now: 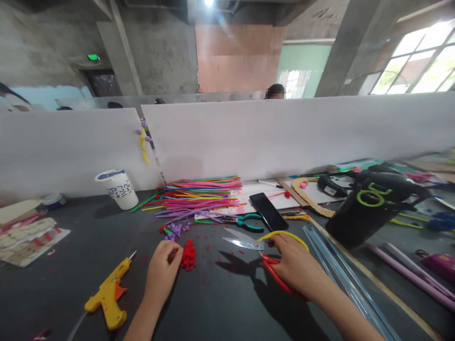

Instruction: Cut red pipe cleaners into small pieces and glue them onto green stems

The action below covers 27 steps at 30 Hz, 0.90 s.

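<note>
Head: right grip [295, 260] closed round scissors [256, 245]; left grip [164, 260] curled, contents unclear; cup [122, 193] hand-lettered.

Glue gun [109, 290] left of scissors [260, 245]

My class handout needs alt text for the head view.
A right hand holds open scissors above a dark table; the left hand is beside a pile of red pieces. Behind lie colourful pipe cleaners and a phone.

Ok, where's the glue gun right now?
Head view, lower left: the glue gun lies on the table, left of the left hand.
</note>
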Tool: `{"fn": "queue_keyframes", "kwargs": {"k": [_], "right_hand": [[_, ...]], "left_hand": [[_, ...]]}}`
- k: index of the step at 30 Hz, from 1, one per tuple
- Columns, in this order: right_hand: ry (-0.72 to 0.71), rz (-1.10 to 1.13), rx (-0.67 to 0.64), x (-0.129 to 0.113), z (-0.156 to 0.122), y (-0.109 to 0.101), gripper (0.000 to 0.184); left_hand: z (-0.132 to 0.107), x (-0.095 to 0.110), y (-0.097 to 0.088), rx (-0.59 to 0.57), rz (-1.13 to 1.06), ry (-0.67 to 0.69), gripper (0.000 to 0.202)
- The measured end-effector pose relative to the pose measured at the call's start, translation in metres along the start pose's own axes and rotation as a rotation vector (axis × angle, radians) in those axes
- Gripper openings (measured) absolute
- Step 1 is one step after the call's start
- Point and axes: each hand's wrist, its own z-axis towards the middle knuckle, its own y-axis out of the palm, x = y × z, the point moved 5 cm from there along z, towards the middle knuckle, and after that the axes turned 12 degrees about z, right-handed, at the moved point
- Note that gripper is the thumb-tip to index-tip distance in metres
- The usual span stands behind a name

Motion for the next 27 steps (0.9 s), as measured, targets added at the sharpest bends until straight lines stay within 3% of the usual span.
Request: {"fn": "queue_keyframes", "kwargs": {"k": [5, 10, 13, 17, 22, 25, 27], "right_hand": [[-0.001, 0.039, -0.055, 0.004, 0.007, 0.006, 0.021], [0.027, 0.080, -0.001, 0.015, 0.011, 0.015, 0.020], [0.043, 0.134, 0.028, 0.022, 0.012, 0.019, 0.022], [0.065, 0.172, 0.058, 0.030, 0.012, 0.022, 0.026], [0.056, 0.195, 0.055, 0.035, 0.012, 0.025, 0.024], [0.066, 0.199, 0.044, 0.035, 0.012, 0.026, 0.024], [0.068, 0.196, 0.037, 0.035, 0.013, 0.026, 0.025]], "left_hand": [[-0.001, 0.017, 0.024, -0.109, 0.212, 0.119, 0.017], [0.009, 0.018, 0.023, -0.129, 0.380, 0.111, 0.024], [0.016, 0.031, 0.029, -0.162, 0.447, 0.152, 0.019], [0.018, 0.054, 0.057, -0.228, 0.533, 0.232, 0.012], [0.015, 0.061, 0.088, -0.217, 0.616, 0.212, 0.016], [0.018, 0.058, 0.087, -0.231, 0.603, 0.200, 0.019], [0.024, 0.054, 0.073, -0.239, 0.569, 0.190, 0.020]]}}
